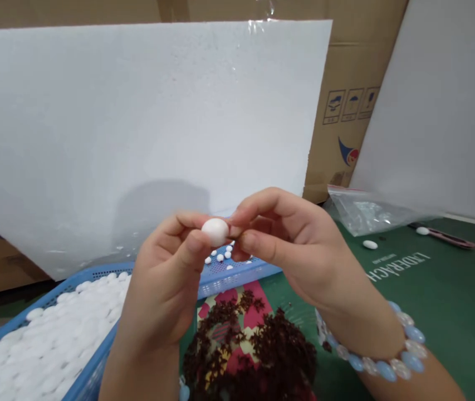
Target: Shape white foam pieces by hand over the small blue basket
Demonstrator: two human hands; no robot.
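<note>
Head view: left hand (164,289) and right hand (291,245) meet above blue basket (237,275), both pinching one white bead (215,231) between thumb and fingertips. Basket holds more white beads. Dark red bits (262,348) lie below; bracelet (387,356) on right wrist.

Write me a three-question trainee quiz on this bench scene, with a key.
1. True or false: the white oval piece is pinched between the left hand and the right hand.
2. Where do most of the white ovals lie? A) blue basket B) clear bag C) green mat
3. Fill in: the bead bracelet sits on the ___ wrist.
Key: 1 true; 2 A; 3 right.
</note>
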